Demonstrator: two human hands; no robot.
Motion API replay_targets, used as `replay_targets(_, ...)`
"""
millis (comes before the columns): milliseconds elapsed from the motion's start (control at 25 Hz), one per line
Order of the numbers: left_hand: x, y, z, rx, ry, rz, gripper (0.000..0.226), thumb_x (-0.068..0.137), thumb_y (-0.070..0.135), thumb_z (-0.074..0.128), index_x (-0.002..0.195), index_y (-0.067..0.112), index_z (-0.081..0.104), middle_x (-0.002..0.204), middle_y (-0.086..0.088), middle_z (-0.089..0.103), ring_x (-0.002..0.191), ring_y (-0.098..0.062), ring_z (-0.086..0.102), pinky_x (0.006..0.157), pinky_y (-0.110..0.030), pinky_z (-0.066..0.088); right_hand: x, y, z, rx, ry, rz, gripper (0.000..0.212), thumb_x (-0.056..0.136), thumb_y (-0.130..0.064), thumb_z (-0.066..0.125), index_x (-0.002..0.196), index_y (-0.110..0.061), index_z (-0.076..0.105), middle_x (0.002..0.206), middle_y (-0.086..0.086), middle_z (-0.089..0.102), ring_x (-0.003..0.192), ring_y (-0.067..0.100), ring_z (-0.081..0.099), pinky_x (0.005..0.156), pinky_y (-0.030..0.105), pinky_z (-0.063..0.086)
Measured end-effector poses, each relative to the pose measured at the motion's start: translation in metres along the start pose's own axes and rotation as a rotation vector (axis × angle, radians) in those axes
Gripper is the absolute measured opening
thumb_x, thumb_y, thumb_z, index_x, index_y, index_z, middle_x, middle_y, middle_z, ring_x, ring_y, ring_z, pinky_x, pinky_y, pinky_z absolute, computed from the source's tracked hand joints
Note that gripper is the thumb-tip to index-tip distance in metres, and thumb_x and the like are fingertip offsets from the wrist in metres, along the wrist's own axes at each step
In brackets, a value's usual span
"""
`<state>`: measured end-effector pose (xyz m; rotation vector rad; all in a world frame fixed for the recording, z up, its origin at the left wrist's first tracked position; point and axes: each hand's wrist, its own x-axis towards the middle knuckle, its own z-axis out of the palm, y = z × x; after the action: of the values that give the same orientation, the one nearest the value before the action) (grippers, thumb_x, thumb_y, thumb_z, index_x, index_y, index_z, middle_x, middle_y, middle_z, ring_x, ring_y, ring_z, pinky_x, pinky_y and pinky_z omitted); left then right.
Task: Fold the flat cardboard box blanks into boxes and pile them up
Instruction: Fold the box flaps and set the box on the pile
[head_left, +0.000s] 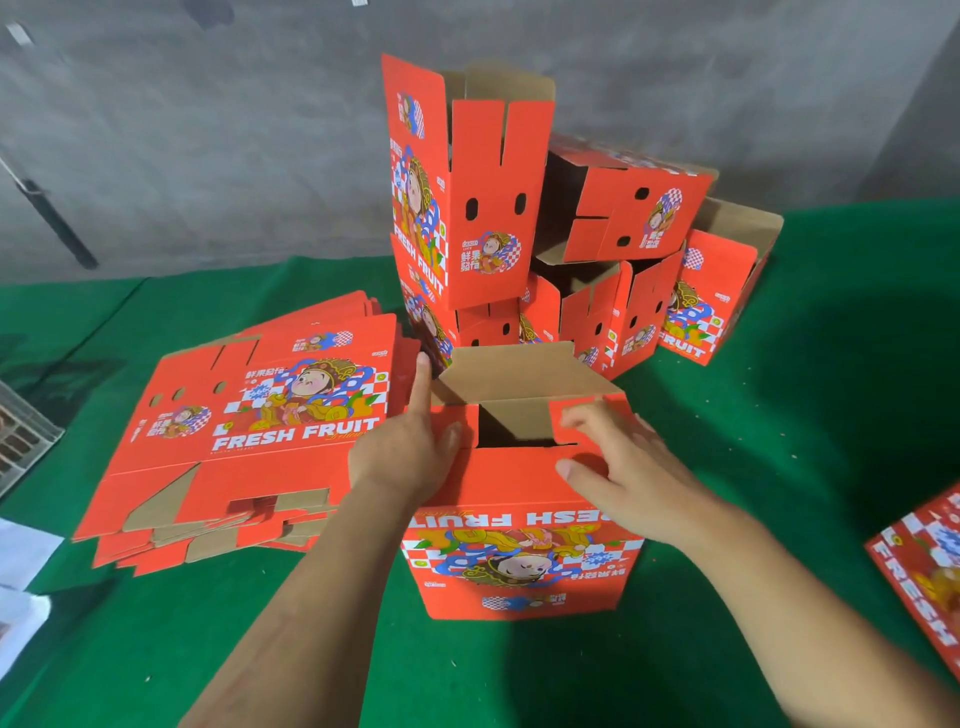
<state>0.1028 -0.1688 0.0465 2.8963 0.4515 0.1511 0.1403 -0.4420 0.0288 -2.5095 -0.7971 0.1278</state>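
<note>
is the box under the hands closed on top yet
Not yet. The box still shows a dark gap at its top, the brown rear flap stands up, and both hands press red flaps down.

Both hands (410, 457) (618, 467) pressing flaps (582, 421) on red box (519, 561).
</note>
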Motion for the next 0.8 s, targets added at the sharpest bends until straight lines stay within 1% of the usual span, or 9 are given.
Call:
replay_targets(120,-0.013,-0.005,0.005,-0.076,0.077,0.049,0.070,0.093,0.079,0.031,0.154,0.044,0.031,0.116,-0.010,0.065,0.106,-0.036,0.065,0.087,-0.042,0.050,-0.002,-0.002,0.004,0.251,0.170,0.081,0.049,0.091,-0.073,0.035,0.129,-0.042,0.027,0.146,-0.016,0.045,0.137,0.016,0.046,0.103,0.036,0.037)
replay_targets(160,-0.022,-0.007,0.007,-0.170,0.080,0.025,0.071,0.088,0.086,0.022,0.143,0.047,0.045,0.119,-0.006,0.055,0.115,-0.035,0.057,0.098,-0.044,0.046,0.000,-0.008,0.005,0.341,0.238,0.139,0.057,0.090,-0.076,0.034,0.135,-0.043,0.025,0.144,-0.016,0.037,0.135,0.015,0.048,0.103,0.038,0.039)
replay_targets(240,-0.028,-0.008,0.012,-0.364,0.030,-0.083,0.078,0.080,0.096,0.010,0.127,0.050,0.052,0.122,0.002,0.037,0.127,-0.029,0.038,0.111,-0.048,0.029,0.006,-0.016,0.008,0.491,0.333,0.275,0.068,0.087,-0.083,0.030,0.146,-0.052,0.020,0.145,-0.025,0.020,0.142,0.018,0.039,0.105,0.042,0.037)
replay_targets(360,-0.026,-0.005,0.010,-0.319,-0.045,-0.136,0.053,0.089,0.081,0.044,0.129,0.048,0.051,0.143,-0.005,0.033,0.140,-0.032,0.032,0.115,-0.053,0.027,0.013,-0.014,0.007,0.148,0.237,0.352,0.079,0.094,-0.070,0.044,0.159,-0.046,0.006,0.168,-0.016,-0.008,0.156,0.018,-0.008,0.122,0.049,0.018)
replay_targets(440,-0.024,0.000,0.003,-0.397,-0.161,-0.173,0.062,0.089,0.068,0.062,0.140,0.039,0.041,0.151,-0.012,0.034,0.136,-0.038,0.048,0.111,-0.054,0.041,0.016,-0.011,0.002,0.057,0.085,0.377,0.086,0.095,-0.061,0.056,0.163,-0.037,0.009,0.168,-0.012,0.003,0.154,0.026,0.005,0.119,0.050,0.028)
replay_targets(520,-0.020,0.004,0.000,-0.314,-0.271,-0.249,0.090,0.086,0.067,0.067,0.156,0.039,0.018,0.148,-0.014,0.038,0.127,-0.043,0.057,0.104,-0.054,0.047,0.022,-0.012,-0.003,-0.035,0.017,0.428,0.089,0.088,-0.064,0.067,0.158,-0.036,0.021,0.153,-0.009,0.018,0.139,0.030,0.027,0.101,0.047,0.046)
replay_targets(640,-0.023,0.008,-0.001,-0.138,-0.300,-0.294,0.103,0.085,0.073,0.063,0.160,0.045,-0.001,0.148,-0.012,0.038,0.125,-0.044,0.059,0.098,-0.053,0.048,0.025,-0.023,-0.006,-0.195,0.000,0.482,0.081,0.084,-0.067,0.071,0.148,-0.038,0.031,0.138,-0.004,0.021,0.126,0.026,0.031,0.080,0.040,0.048)
replay_targets(720,-0.026,0.004,0.001,-0.240,-0.235,-0.273,0.100,0.083,0.073,0.066,0.160,0.046,0.008,0.147,-0.012,0.042,0.125,-0.043,0.059,0.102,-0.051,0.049,0.021,-0.024,-0.002,-0.165,0.012,0.472,0.078,0.086,-0.067,0.069,0.148,-0.038,0.031,0.140,-0.005,0.018,0.127,0.027,0.031,0.083,0.042,0.049)
replay_targets(800,-0.030,-0.002,0.003,-0.499,-0.175,-0.237,0.095,0.087,0.064,0.068,0.162,0.039,0.015,0.150,-0.010,0.048,0.130,-0.035,0.057,0.109,-0.044,0.045,0.014,-0.020,-0.002,0.032,0.032,0.460,0.082,0.086,-0.071,0.065,0.153,-0.039,0.030,0.146,-0.007,0.015,0.136,0.029,0.029,0.102,0.046,0.045)
